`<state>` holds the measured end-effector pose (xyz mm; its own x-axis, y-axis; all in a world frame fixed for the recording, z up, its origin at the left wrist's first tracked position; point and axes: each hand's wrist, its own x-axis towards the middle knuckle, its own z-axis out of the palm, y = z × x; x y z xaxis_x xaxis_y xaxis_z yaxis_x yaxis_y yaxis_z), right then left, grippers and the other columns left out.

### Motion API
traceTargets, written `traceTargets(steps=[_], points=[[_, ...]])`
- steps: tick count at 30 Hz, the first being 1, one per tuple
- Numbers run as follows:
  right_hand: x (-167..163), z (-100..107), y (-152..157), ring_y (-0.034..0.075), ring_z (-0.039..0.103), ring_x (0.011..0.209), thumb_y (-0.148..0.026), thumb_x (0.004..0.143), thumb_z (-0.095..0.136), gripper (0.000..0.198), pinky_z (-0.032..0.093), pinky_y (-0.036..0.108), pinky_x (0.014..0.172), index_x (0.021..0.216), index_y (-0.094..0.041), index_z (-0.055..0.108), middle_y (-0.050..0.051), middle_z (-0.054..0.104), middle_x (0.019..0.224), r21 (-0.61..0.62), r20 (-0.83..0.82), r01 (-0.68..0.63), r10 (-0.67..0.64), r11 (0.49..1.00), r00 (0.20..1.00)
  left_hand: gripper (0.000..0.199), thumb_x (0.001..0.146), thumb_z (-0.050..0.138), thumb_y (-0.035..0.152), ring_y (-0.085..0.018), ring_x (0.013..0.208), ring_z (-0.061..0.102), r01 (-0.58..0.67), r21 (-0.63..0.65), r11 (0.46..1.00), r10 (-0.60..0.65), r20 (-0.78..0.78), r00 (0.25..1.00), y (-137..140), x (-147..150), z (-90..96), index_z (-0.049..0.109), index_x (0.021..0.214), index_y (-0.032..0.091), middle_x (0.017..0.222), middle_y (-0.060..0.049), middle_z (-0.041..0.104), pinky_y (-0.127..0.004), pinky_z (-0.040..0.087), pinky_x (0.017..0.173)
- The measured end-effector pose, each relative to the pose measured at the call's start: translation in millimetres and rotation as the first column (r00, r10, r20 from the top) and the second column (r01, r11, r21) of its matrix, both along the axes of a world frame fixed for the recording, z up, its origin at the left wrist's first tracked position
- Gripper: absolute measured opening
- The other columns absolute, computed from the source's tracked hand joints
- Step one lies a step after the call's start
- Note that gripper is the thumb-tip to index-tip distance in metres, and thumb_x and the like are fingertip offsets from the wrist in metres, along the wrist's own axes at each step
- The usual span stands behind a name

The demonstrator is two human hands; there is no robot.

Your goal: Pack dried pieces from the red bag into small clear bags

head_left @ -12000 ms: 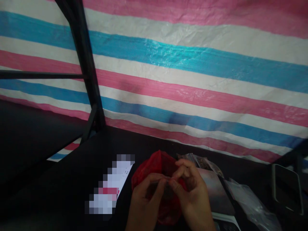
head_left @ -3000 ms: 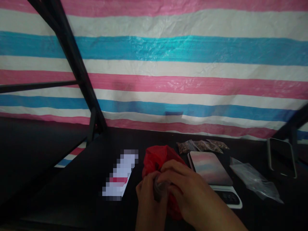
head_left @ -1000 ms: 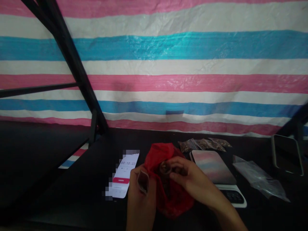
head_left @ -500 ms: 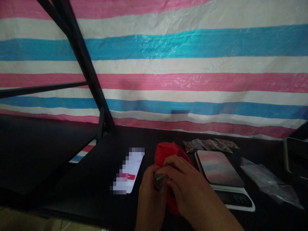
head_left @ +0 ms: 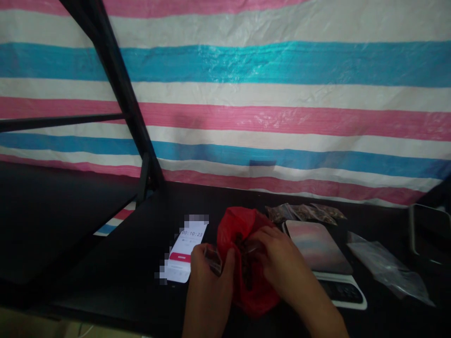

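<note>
My left hand (head_left: 211, 277) is closed around a small clear plastic bag (head_left: 213, 259), whose mouth faces up. Just right of it, a red plastic bag (head_left: 243, 218) stands open on the black table, with dark brown dried bits (head_left: 247, 270) inside. The fingers of my right hand (head_left: 276, 251) reach into the red bag, curled together beside the bits. A greyish, see-through shape shows at those fingertips, too blurred to name.
A phone (head_left: 185, 244) showing a timer lies left of my hands. To the right are a kitchen scale (head_left: 317, 246), several filled clear bags (head_left: 303, 212) behind it, flat clear bags (head_left: 389, 267) and a dark framed device (head_left: 431, 234). A black metal post (head_left: 121, 89) rises at the left.
My hands have moved apart: the left went left with the clear bag, the right went into the red bag. The red bag's mouth now shows, with brown bits in it.
</note>
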<state>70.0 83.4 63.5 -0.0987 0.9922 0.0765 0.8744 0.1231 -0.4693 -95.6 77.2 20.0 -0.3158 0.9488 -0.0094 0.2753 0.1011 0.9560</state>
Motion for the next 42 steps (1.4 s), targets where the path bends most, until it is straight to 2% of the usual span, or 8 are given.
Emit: traceTargets(steps=[8, 13, 20, 26, 31, 36, 39, 42], points=[[-14.0, -10.9, 14.5, 0.035, 0.059, 0.134, 0.002, 0.085, 0.056, 0.052, 0.038, 0.050, 0.120, 0.131, -0.016, 0.073, 0.013, 0.072, 0.138, -0.006, 0.116, 0.052, -0.051, 0.999, 0.992, 0.030, 0.072, 0.062, 0.053, -0.021, 0.063, 0.054, 0.047, -0.028, 0.998, -0.047, 0.028, 0.999, 3.6, 3.2, -0.9, 0.049, 0.084, 0.028, 0.069, 0.004, 0.054, -0.036, 0.046, 0.061], [-1.9, -11.9, 8.6, 0.032, 0.064, 0.126, 0.005, 0.075, 0.059, 0.050, 0.041, 0.047, 0.114, 0.115, -0.019, 0.077, 0.009, 0.078, 0.124, -0.027, -0.036, -0.053, 0.052, 0.998, 0.998, 0.031, 0.065, 0.067, 0.050, -0.019, 0.061, 0.051, 0.003, -0.009, 1.000, -0.001, 0.194, 0.981, 9.0, 0.3, -1.6, 0.050, 0.078, 0.027, 0.065, 0.005, 0.053, -0.033, 0.047, 0.058], [2.6, -14.2, -3.7, 0.026, 0.072, 0.112, -0.001, 0.076, 0.063, 0.041, 0.049, 0.035, 0.099, 0.106, -0.023, 0.080, 0.007, 0.081, 0.114, -0.100, -0.323, -0.075, 0.039, 0.992, 0.946, 0.032, 0.062, 0.075, 0.041, -0.016, 0.059, 0.053, -0.033, -0.003, 0.999, 0.032, 0.357, 0.934, 7.6, -0.8, -1.0, 0.054, 0.081, 0.025, 0.066, 0.006, 0.056, -0.030, 0.048, 0.057], [-8.1, -11.8, -6.6, 0.026, 0.076, 0.108, -0.004, 0.079, 0.062, 0.036, 0.053, 0.032, 0.094, 0.104, -0.022, 0.082, 0.007, 0.084, 0.109, -0.138, -0.462, -0.112, 0.036, 0.984, 0.886, 0.035, 0.062, 0.079, 0.040, -0.018, 0.063, 0.057, -0.032, 0.035, 0.999, 0.017, 0.347, 0.938, 4.5, -1.0, 1.9, 0.056, 0.082, 0.024, 0.069, 0.004, 0.059, -0.031, 0.051, 0.060], [-8.8, -20.2, 0.4, 0.024, 0.077, 0.108, -0.007, 0.082, 0.062, 0.036, 0.056, 0.034, 0.099, 0.109, -0.020, 0.080, 0.006, 0.084, 0.112, -0.180, -0.695, -0.134, -0.030, 0.974, 0.718, 0.036, 0.071, 0.080, 0.047, -0.019, 0.067, 0.058, -0.015, 0.134, 0.991, -0.023, 0.274, 0.961, 7.9, -0.5, 3.0, 0.057, 0.088, 0.024, 0.075, 0.003, 0.060, -0.031, 0.051, 0.061], [-1.8, -12.1, 3.6, 0.022, 0.077, 0.105, -0.014, 0.084, 0.065, 0.027, 0.057, 0.036, 0.099, 0.107, -0.020, 0.077, 0.005, 0.083, 0.110, -0.109, -0.825, -0.149, -0.006, 0.983, 0.565, 0.028, 0.083, 0.073, 0.046, -0.021, 0.075, 0.062, 0.011, 0.238, 0.971, -0.047, 0.148, 0.988, 9.7, 2.4, -2.5, 0.061, 0.096, 0.024, 0.084, 0.000, 0.062, -0.033, 0.054, 0.069], [3.1, 0.0, -0.5, 0.022, 0.076, 0.107, -0.018, 0.086, 0.067, 0.025, 0.056, 0.037, 0.100, 0.109, -0.021, 0.076, 0.005, 0.082, 0.111, -0.101, -0.830, -0.152, 0.000, 0.983, 0.557, 0.027, 0.086, 0.072, 0.046, -0.021, 0.075, 0.062, 0.072, 0.231, 0.970, -0.104, 0.131, 0.986, 8.0, 4.4, -6.2, 0.063, 0.098, 0.023, 0.084, 0.000, 0.063, -0.033, 0.054, 0.069], [1.8, 10.0, -8.1, 0.022, 0.074, 0.103, -0.017, 0.088, 0.066, 0.027, 0.056, 0.037, 0.097, 0.112, -0.023, 0.076, 0.004, 0.080, 0.110, -0.090, -0.756, -0.145, 0.027, 0.985, 0.653, 0.029, 0.089, 0.070, 0.049, -0.023, 0.078, 0.065, 0.142, 0.189, 0.972, -0.172, 0.152, 0.973, 5.6, 7.0, -7.7, 0.065, 0.100, 0.023, 0.087, -0.002, 0.067, -0.034, 0.054, 0.069]])
